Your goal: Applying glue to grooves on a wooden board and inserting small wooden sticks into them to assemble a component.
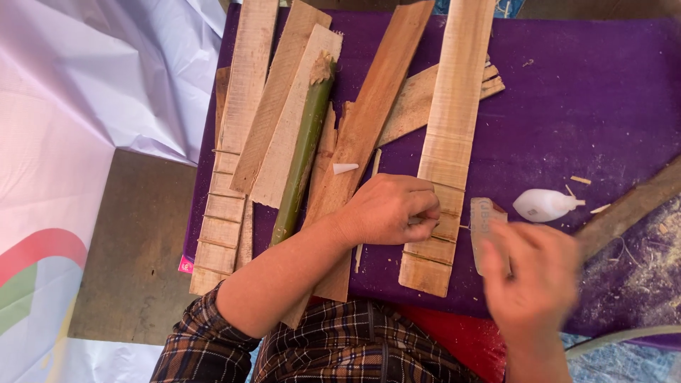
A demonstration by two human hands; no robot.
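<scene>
My left hand (pixel 392 211) is closed on the left edge of a long pale wooden plank (pixel 450 128) that lies lengthwise on the purple cloth (pixel 582 106). Thin slivers sit in cross-cuts near the plank's lower end, under my fingers. My right hand (pixel 533 276) is blurred with motion and grips a small rectangular wooden block (pixel 485 220) just right of the plank. A small white glue bottle (pixel 543 204) lies on its side beyond the right hand.
Several wooden planks (pixel 284 99) and a green bamboo stalk (pixel 303 152) lie at the left of the cloth. One notched plank (pixel 230 177) overhangs the left edge. A small white cone cap (pixel 344 168) rests on a brown plank. White sheeting (pixel 85 92) covers the floor at the left.
</scene>
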